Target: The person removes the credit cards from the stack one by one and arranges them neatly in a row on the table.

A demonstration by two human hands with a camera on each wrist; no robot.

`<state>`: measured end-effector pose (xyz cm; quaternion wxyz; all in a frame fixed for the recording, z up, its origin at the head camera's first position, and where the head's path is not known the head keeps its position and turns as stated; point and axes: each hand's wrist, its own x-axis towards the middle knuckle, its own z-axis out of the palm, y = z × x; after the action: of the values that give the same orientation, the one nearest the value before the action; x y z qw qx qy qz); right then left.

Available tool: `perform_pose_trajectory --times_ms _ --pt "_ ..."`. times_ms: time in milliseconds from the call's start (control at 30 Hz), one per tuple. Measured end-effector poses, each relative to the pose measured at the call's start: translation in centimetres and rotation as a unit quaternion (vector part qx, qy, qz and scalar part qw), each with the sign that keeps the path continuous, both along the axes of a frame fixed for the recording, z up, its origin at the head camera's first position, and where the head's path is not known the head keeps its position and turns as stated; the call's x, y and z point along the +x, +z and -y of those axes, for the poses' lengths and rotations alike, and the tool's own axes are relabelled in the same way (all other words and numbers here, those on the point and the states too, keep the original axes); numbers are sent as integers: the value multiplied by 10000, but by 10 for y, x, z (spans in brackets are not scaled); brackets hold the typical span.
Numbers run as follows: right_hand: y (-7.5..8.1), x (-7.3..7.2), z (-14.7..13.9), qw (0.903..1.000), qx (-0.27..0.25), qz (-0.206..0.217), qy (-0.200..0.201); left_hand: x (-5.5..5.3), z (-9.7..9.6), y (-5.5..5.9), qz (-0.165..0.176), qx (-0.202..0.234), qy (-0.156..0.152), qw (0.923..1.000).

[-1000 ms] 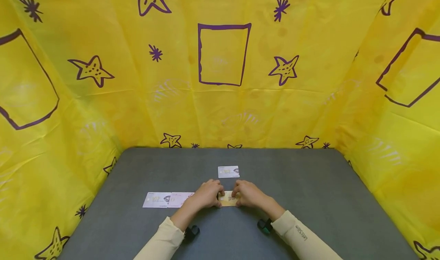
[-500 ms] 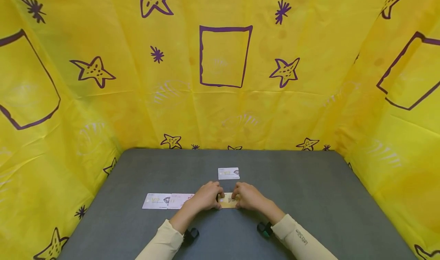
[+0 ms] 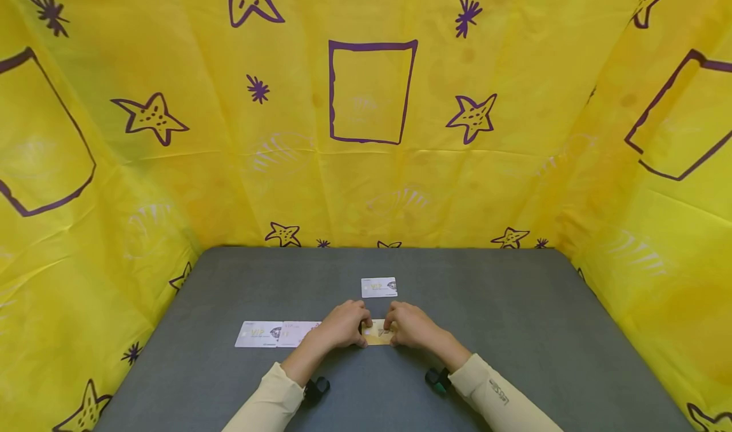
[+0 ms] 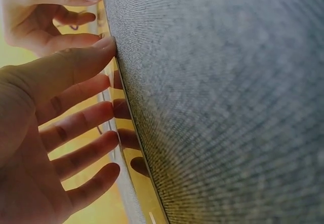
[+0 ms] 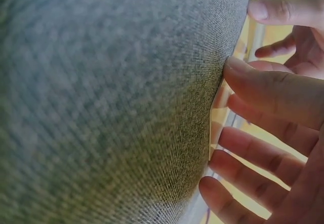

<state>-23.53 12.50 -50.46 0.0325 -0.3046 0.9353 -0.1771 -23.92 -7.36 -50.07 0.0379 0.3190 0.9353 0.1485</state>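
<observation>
A gold card [image 3: 377,333] lies flat on the grey table between my two hands. My left hand [image 3: 343,326] holds its left part, thumb at the near edge and index finger farther in. On its right part my right hand [image 3: 414,328] has the same grip. The left wrist view shows my left thumb [image 4: 83,62] at the card's edge, the other fingers loosely bent. The right thumb [image 5: 263,84] touches the near edge too. To the left lie a white VIP card [image 3: 257,334] and a pink card [image 3: 296,333] side by side, the pink one partly hidden by my left hand.
Another white VIP card [image 3: 379,287] lies alone farther back, beyond my hands. The grey table [image 3: 486,292] is enclosed at the back and sides by a yellow cloth [image 3: 515,184] printed with purple stars.
</observation>
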Motion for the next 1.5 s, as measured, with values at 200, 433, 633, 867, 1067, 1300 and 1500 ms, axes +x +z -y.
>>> perform_pose_trajectory --times_ms 200,433,633,867,1067,1300,1500 --pt "1 -2 2 9999 -51 -79 39 -2 1 1 -77 -40 48 10000" --pt "-2 0 0 10000 64 9 -63 1 1 2 -120 -191 -87 9997" --pt "-4 5 0 10000 3 44 -77 4 1 1 -115 -280 -102 9995" --pt "-2 6 -1 10000 2 45 40 4 1 0 48 -294 -62 9995" --pt "1 -2 -8 9996 62 113 232 -2 -1 3 254 -306 -28 9992" --pt "1 -16 -23 9951 -458 645 593 -16 4 3 776 164 45 9968" --pt "2 -34 -33 9950 -688 637 347 -35 8 6 968 552 171 9936"
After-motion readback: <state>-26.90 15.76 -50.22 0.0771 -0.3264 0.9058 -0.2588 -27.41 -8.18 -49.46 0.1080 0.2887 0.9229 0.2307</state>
